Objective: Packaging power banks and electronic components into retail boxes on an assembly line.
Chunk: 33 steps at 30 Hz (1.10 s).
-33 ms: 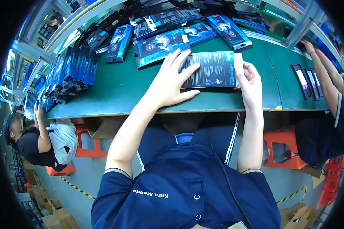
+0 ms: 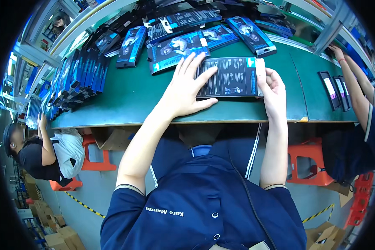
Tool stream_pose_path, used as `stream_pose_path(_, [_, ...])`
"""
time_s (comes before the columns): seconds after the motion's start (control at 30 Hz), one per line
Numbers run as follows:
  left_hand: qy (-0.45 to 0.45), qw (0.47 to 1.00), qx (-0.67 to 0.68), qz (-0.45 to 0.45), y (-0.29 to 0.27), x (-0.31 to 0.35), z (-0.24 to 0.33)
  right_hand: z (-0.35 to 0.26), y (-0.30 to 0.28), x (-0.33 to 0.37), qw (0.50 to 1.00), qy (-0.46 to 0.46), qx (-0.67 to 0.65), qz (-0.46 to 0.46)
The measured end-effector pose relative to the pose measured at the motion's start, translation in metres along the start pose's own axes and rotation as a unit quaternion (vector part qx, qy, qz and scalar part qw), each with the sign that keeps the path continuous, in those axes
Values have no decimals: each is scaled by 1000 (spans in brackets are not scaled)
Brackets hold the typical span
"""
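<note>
Seated at a green surface (image 2: 125, 96), a person in a dark blue shirt presses a flat dark package (image 2: 233, 77) down near its front edge. Its printed face is up, with a pale strip along the right end. Left hand (image 2: 187, 87) lies flat with fingers spread, covering the package's left part; its grip is apart, resting rather than clamped. Right hand (image 2: 274, 89) meets the package's right end, its grip curled on that edge with the thumb against the pale strip. Beyond them, loose blue-and-black packages (image 2: 183, 43) lie scattered toward the far side, and a row of upright blue packages (image 2: 77, 75) stands at far left. At right, a co-worker's arm (image 2: 354, 83) reaches across toward dark flat trays (image 2: 335, 89). Another person (image 2: 37, 150) sits low at left beside orange stools (image 2: 96, 154).
</note>
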<state>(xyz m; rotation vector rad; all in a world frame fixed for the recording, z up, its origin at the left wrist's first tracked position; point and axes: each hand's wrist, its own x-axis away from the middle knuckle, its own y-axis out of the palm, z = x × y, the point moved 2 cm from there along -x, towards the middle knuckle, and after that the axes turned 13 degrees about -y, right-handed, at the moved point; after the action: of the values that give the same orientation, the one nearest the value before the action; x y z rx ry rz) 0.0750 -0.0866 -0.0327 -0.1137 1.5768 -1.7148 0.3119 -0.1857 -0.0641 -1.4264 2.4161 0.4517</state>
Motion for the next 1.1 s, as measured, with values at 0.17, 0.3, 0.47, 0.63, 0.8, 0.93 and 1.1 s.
stream_pose_path(0.17, [-9, 997, 78, 17, -5, 5, -15, -4, 2, 2, 998, 20, 43, -31])
stream_pose_path(0.3, [-18, 989, 147, 1, -8, 2, -20, 5, -1, 1, 996, -30, 85, -30])
stream_pose_path(0.47, [-14, 990, 140, -17, -10, 5, -24, -4, 6, 3, 979, -58, 189, -50])
stream_pose_path(0.63, [-33, 985, 163, -43, -5, 5, -27, -1, 9, 4, 968, -79, 233, -52])
stream_pose_path(0.8, [-47, 982, 178, -49, -4, 2, -28, -4, 12, 2, 956, -84, 276, -56])
stream_pose_path(0.93, [-47, 987, 151, -21, 1, 9, -34, -11, 12, -6, 900, -237, 364, 30])
stream_pose_path(1.1, [51, 976, 144, 152, -156, 3, -9, -212, -10, 11, 749, -502, 429, 63])
